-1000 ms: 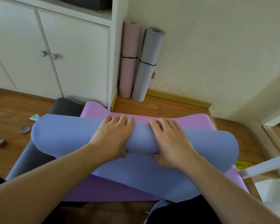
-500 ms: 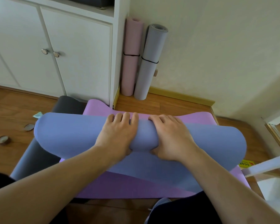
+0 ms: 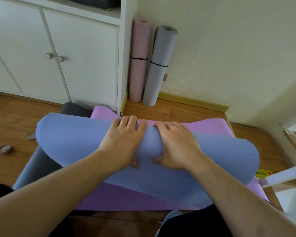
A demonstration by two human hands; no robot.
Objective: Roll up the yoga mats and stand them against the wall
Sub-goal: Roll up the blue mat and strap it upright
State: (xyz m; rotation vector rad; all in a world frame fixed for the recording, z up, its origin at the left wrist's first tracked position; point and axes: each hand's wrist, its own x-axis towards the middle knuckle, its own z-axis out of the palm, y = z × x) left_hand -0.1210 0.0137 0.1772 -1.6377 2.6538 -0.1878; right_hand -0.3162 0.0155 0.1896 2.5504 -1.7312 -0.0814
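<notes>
Two walls meet the wooden floor (image 3: 178, 112) at the far side, where a white cabinet (image 3: 75, 53) stands on the left. Spread on the floor, a purple mat (image 3: 203, 127) lies flat over a dark grey mat (image 3: 38, 168), which shows at the left edge. On top of the purple one sits the blue mat (image 3: 72, 139), partly rolled into a thick roll lying crosswise, its loose part running back toward the person. Against the wall beside the cabinet, a pink rolled mat (image 3: 140, 48) and a grey rolled mat (image 3: 161, 65) stand upright, touching each other, each bound by a thin black band. The left hand (image 3: 121, 144) and the right hand (image 3: 176, 146) sit side by side at the middle of the blue roll, fingers curled over its far side and thumbs tucked under the near side, squeezing it narrower there. Small round tins (image 3: 6, 149) lie on the floor at the left, and a yellow label (image 3: 263, 173) peeks out at the right.
</notes>
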